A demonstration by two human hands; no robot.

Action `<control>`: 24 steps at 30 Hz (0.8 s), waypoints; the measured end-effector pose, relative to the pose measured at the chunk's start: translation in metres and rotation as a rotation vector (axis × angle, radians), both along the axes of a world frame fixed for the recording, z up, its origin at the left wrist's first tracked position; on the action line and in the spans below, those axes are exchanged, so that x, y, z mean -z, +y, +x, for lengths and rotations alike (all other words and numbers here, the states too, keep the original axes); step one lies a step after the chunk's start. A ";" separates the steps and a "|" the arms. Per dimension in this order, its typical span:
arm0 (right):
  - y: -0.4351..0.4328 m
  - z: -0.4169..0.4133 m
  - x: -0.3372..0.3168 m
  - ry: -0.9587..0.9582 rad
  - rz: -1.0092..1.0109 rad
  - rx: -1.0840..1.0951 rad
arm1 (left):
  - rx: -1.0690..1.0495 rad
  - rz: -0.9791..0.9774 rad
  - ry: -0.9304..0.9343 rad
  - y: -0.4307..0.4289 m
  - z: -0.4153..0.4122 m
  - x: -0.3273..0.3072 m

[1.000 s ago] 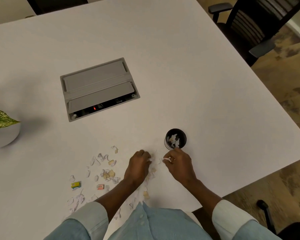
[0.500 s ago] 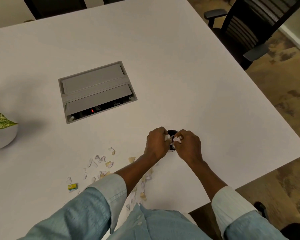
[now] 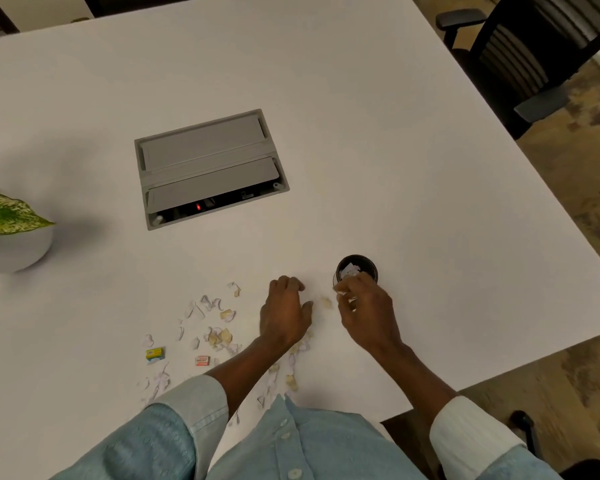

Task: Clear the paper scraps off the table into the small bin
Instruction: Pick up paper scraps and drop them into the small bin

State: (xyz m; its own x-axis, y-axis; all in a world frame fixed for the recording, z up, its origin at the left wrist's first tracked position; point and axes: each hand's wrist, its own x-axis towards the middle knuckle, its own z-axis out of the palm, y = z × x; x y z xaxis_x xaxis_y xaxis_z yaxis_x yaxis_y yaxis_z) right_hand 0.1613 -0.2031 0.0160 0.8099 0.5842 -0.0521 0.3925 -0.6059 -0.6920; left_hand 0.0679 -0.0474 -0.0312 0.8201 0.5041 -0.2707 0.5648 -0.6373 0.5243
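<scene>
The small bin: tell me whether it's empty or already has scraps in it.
Not empty. The small bin stands upright on the table, and white paper scraps show inside its dark opening. How full it is cannot be told.

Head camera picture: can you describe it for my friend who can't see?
Two hands, left hand and right hand, reach over a white table beside a small black bin, with paper scraps scattered to the left.

- Grey cable box (image 3: 210, 169), recessed in white table (image 3: 378, 133); 1 red light lit inside.
- Potted plant (image 3: 7, 223) at left edge.
- Black office chair (image 3: 520, 60), far right corner.
- 2 small wrappers: yellow wrapper (image 3: 155, 353), orange wrapper (image 3: 202, 360).
</scene>
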 end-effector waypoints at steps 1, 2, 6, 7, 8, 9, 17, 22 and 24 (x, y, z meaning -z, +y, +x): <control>0.001 -0.007 0.004 0.034 -0.012 -0.039 | 0.002 0.020 0.041 0.004 -0.012 0.006; 0.002 -0.014 0.009 0.056 -0.034 -0.079 | 0.015 0.043 0.086 0.007 -0.024 0.012; 0.009 -0.033 0.034 0.065 -0.226 -0.253 | 0.164 0.099 0.294 0.016 -0.071 0.036; 0.012 -0.035 0.041 0.050 -0.284 -0.301 | 0.200 0.089 0.313 0.016 -0.081 0.041; 0.015 -0.036 0.049 0.032 -0.341 -0.344 | 0.240 0.086 0.327 0.015 -0.090 0.046; 0.018 -0.037 0.056 0.013 -0.401 -0.381 | 0.284 0.098 0.340 0.014 -0.098 0.050; 0.026 -0.035 0.091 -0.066 -0.660 -0.473 | 0.435 0.174 0.322 0.000 -0.113 0.058; 0.021 -0.035 0.093 -0.042 -0.591 -0.538 | 0.404 0.172 0.255 -0.010 -0.106 0.057; 0.020 -0.038 0.092 -0.025 -0.589 -0.587 | 0.371 0.150 0.253 -0.014 -0.104 0.056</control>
